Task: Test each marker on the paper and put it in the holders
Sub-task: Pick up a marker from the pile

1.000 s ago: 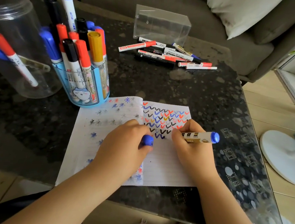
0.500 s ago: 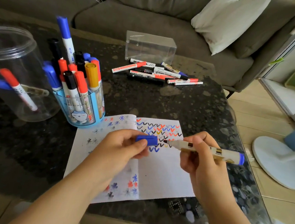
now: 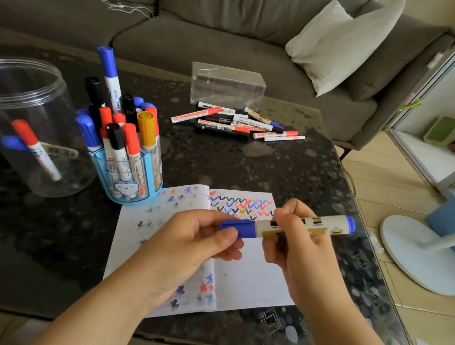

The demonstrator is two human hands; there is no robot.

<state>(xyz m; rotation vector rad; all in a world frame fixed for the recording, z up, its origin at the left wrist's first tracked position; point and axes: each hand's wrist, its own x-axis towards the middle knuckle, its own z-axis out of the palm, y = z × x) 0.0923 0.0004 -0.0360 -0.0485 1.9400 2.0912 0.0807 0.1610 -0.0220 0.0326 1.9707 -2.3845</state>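
Note:
A blue marker [image 3: 323,224] with a white and gold barrel is held level above the open notebook [image 3: 250,277]. My right hand [image 3: 294,245] grips its barrel. My left hand [image 3: 196,240] pinches the blue cap [image 3: 237,227], which sits on the marker's tip. The notebook pages carry coloured ticks and stars. A blue holder [image 3: 127,180] at the left is packed with several markers. Beside it stands a clear round jar [image 3: 21,118] holding a red and a blue marker.
A loose pile of markers [image 3: 238,123] lies at the back of the dark table [image 3: 222,158], in front of a clear plastic box [image 3: 227,86]. A grey sofa with a pillow [image 3: 340,42] is behind. A white fan base [image 3: 418,255] stands on the floor at right.
The marker has left the paper and been lifted. The cap, apart from the tip before, now sits on it. The view has tilted up and back.

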